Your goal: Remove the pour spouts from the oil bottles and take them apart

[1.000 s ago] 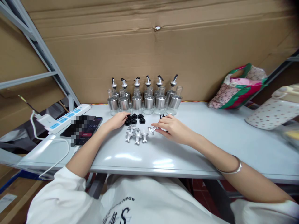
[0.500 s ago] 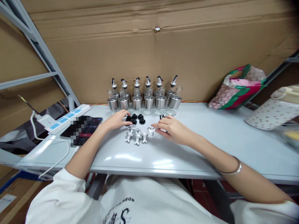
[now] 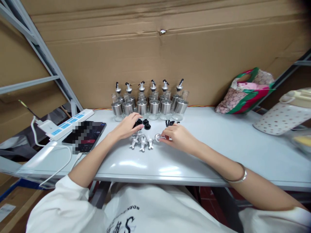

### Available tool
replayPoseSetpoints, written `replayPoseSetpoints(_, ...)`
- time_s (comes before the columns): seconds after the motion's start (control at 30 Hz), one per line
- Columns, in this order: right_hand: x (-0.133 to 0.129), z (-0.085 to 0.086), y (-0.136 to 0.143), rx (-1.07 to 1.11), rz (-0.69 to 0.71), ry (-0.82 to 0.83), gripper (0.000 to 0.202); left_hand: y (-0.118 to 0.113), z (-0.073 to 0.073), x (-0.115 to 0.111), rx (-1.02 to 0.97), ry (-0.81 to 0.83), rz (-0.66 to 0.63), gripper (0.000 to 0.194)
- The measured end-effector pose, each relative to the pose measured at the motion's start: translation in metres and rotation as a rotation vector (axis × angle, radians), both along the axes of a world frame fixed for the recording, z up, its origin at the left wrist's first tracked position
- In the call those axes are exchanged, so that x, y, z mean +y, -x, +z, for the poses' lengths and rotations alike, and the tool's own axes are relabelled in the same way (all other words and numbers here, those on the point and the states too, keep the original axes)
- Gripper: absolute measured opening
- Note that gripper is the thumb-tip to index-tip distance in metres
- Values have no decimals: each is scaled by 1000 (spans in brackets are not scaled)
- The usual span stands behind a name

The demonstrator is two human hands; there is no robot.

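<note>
My left hand reaches over the near side of a cluster of black stoppers, its thumb and fingers apart and part of the cluster hidden beneath them. Pinched in my right hand is a silver pourer spout, its round base turned to the left. Several more silver pourer spouts lie grouped on the table between my hands. Just behind my right hand, small black pourer flaps lie in a row, partly covered by the fingers.
Glass bottles with steel sleeves stand in two rows against the cardboard, the back row capped with pourers. A power strip and phone lie left. A patterned bag and dotted thermos jug stand right.
My left hand has shifted slightly right over the black stoppers. My right hand has turned the silver spout so its round base shows, uncovering more of the black flaps.
</note>
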State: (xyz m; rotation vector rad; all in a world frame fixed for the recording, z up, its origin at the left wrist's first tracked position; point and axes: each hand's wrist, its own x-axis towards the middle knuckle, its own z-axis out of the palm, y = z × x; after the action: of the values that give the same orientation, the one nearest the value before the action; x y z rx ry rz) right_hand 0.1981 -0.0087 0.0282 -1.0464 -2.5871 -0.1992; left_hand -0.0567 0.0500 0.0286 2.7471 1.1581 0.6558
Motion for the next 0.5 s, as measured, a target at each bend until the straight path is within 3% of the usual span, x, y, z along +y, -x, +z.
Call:
replayPoseSetpoints(0.13, -3, -6, 5, 14, 9, 137, 16, -15, 2, -28, 62, 42, -200, 66)
replayPoseSetpoints(0.27, -8, -8, 5, 56, 128, 259, 31, -23, -8, -43, 140, 42, -259, 81)
replayPoseSetpoints(0.5, -7, -14, 5, 11, 263, 346, 41, -20, -13, -41, 234, -17, -225, 57)
